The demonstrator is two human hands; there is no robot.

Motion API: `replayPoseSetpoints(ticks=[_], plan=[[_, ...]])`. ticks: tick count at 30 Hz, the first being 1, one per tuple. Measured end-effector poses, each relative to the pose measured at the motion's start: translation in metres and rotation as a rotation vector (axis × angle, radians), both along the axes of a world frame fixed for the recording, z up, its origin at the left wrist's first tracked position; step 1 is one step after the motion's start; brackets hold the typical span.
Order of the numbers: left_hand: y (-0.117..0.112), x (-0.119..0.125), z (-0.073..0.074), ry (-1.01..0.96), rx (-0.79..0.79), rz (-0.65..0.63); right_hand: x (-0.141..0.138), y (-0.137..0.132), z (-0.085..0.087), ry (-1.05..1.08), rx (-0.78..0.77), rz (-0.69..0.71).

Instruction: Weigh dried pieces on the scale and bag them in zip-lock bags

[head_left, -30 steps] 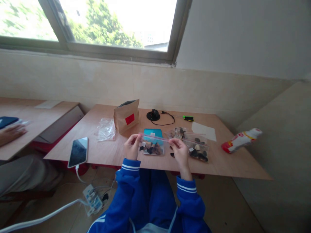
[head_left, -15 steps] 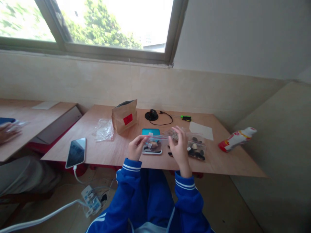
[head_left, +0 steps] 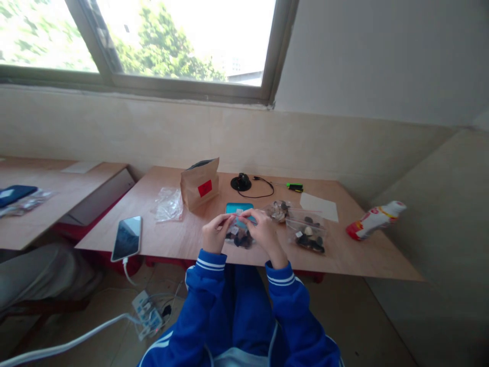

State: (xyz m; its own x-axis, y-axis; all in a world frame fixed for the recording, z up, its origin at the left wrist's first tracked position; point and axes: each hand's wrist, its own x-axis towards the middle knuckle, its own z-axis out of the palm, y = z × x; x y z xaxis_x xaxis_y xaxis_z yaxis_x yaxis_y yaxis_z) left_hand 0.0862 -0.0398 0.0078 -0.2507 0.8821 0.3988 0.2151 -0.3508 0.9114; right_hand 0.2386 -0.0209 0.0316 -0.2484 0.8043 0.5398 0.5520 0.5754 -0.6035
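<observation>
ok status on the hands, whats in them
Left hand and right hand both pinching top edge of zip bag of dark pieces. Teal flat case just behind it. Nothing between hands and bag.

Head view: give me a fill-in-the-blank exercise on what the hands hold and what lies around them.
1. The left hand and right hand hold a clear zip bag of dark pieces at its ____ edge.
2. The brown paper bag carries a ____ label.
3. The smartphone lies to the ____ of the hands.
4. Right of the hands lie ____ more zip bags.

Missing words: top; red; left; two.
</observation>
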Motion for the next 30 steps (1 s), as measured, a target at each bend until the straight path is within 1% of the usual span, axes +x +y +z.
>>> replayPoseSetpoints(ticks=[4,7,11,14,20,24,30], plan=[[-0.001,-0.001,0.001,-0.051,0.0,-0.054,-0.005,0.0,-0.002,0.034,0.02,-0.045],[-0.001,-0.003,0.003,-0.073,0.013,-0.049,-0.005,-0.001,-0.002,0.033,0.035,-0.01],[-0.002,-0.004,0.005,-0.037,0.012,-0.033,-0.007,-0.002,-0.001,0.06,0.064,0.053],[-0.002,-0.002,0.004,-0.021,0.02,-0.019,-0.009,-0.002,-0.003,0.073,0.07,0.051],[0.002,0.003,0.001,0.003,0.035,-0.007,-0.01,0.0,-0.011,0.043,0.09,-0.008],[0.004,0.005,-0.002,0.088,0.047,0.005,-0.014,0.002,-0.014,0.002,0.116,-0.087],[0.005,0.007,-0.007,0.258,0.12,0.061,-0.021,0.002,-0.018,-0.076,0.127,-0.179]])
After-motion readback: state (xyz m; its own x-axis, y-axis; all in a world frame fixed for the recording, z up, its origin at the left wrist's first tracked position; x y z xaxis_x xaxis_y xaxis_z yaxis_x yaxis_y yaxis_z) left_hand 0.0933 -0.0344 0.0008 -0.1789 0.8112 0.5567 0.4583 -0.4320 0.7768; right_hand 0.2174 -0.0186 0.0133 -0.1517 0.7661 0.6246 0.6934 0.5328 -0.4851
